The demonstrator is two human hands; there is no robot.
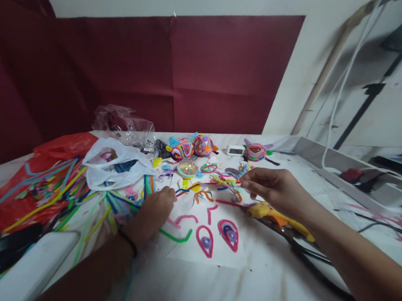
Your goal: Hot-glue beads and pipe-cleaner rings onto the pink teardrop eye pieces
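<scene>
My left hand (157, 209) is closed at the left edge of a white paper sheet (187, 255), its fingertips by a short dark-blue strip (183, 191). Whatever it grips is hidden. Across the sheet, my right hand (277, 188) hovers with thumb and fingers pinched; a thing between them is too small to make out. Below the hands lie two pink pipe-cleaner eye shapes (204, 241) with purple beads, a green pipe cleaner (177, 237) and curved pink pieces (184, 219). Loose colourful pipe-cleaner pieces (219, 181) and a clear round dome (187, 168) are farther back.
Pipe cleaners spill from a red plastic bag (8, 201) beside a white bag (117, 163). Decorated balls (182, 148) and a small digital clock (235, 150) stand at the back. Yellow-orange scissors or pliers (279, 218) lie under my right forearm. A white device (41, 267) sits front left.
</scene>
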